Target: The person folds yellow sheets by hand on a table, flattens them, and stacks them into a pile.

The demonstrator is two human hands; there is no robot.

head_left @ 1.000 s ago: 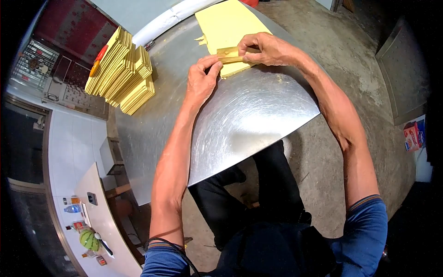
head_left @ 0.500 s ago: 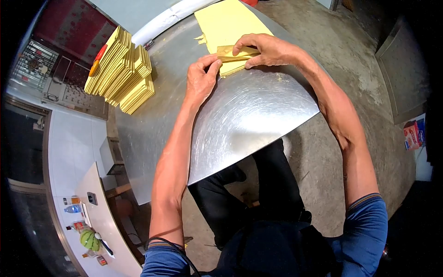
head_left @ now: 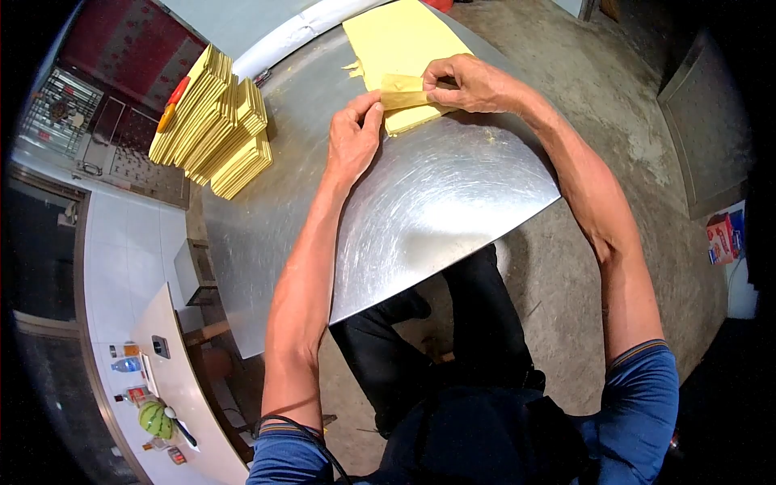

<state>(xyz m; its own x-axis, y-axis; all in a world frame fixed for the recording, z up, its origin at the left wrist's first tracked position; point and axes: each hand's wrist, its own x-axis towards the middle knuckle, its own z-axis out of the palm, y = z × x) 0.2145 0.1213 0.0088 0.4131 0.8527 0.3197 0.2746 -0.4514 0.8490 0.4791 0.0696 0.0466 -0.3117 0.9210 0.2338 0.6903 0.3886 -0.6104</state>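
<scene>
Our right hand (head_left: 470,85) has closed its grip; it and our left hand (head_left: 353,137) pinch opposite ends of a yellow strip (head_left: 402,93) over the flat pile (head_left: 408,40), seemingly unfinished; folded stacks (head_left: 206,121) look done.

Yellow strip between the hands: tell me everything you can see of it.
The yellow strip is narrow, roughly rectangular, with a duller, more golden tone than the yellow stack beneath. It looks like thin paper, possibly folded; its layers can't be counted. It runs crosswise over the stack's near part. The left hand touches its left end; the right hand covers its right end. The exact grip is unclear.
</scene>
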